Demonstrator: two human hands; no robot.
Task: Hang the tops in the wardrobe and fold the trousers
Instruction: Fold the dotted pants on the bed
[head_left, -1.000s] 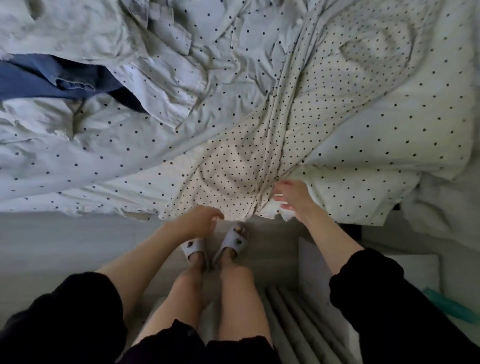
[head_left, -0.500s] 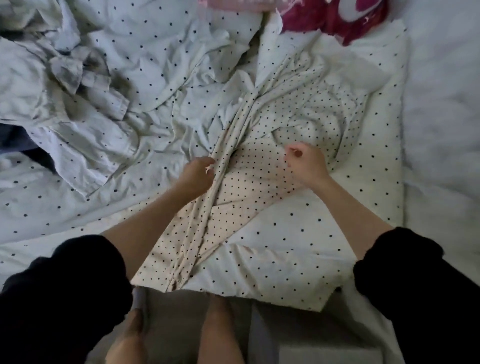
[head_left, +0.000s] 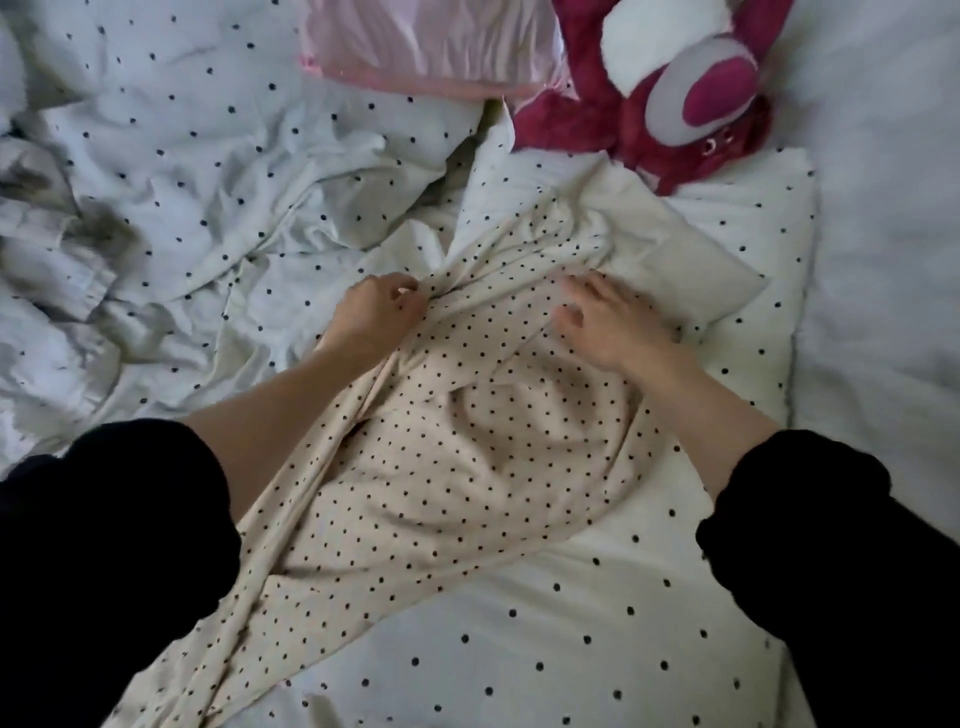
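Observation:
A cream garment with small dense black dots (head_left: 467, 467) lies spread along the bed, running from the lower left up to the middle. My left hand (head_left: 376, 312) grips a bunched fold at its upper edge. My right hand (head_left: 608, 325) hovers with spread, relaxed fingers over the same upper edge, to the right; it is blurred. A crumpled pale shirt (head_left: 62, 249) lies at the left edge of the bed.
The bed cover (head_left: 597, 623) is white with sparse black dots and heavily creased. A pink pillow (head_left: 431, 47) and a magenta plush toy (head_left: 675, 98) sit at the far end. A plain white blanket (head_left: 883, 260) lies along the right.
I have leaned further over the bed. Both hands have moved up the dotted garment toward its far end. My right hand has let go and spread its fingers.

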